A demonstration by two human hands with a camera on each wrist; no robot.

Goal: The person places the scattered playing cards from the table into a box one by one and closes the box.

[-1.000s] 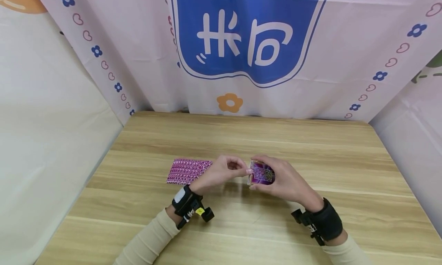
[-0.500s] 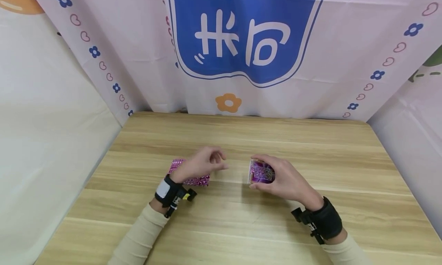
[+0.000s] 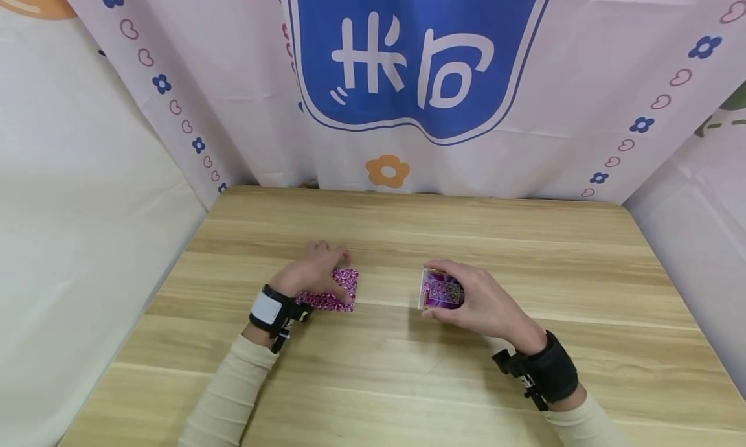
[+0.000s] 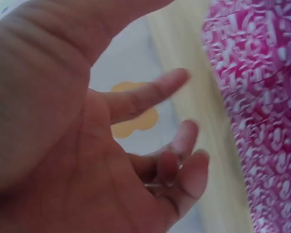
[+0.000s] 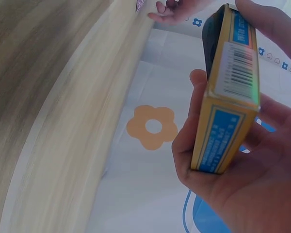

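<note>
My right hand (image 3: 486, 302) holds a small card box (image 3: 441, 291) by its opposite edges, above the right-middle of the table. Its face is purple; the right wrist view shows the card box (image 5: 233, 99) with gold edges, blue panels and a barcode. On the table to the left lies a flat pink-and-white patterned spread (image 3: 348, 290), like overlapping cards. My left hand (image 3: 315, 273) hovers over it with fingers apart and covers part of it. In the left wrist view its fingers (image 4: 150, 97) are loosely bent beside the patterned spread (image 4: 262, 111), gripping nothing.
The wooden table (image 3: 379, 376) runs back to a hanging white cloth (image 3: 338, 155) with a blue emblem and an orange flower. White cloth walls stand at both sides. Each wrist wears a black strap with a small camera.
My left hand has left the box's edge and moved left over the patterned spread, its fingers opening from a near pinch. The right hand and box stay in place.
</note>
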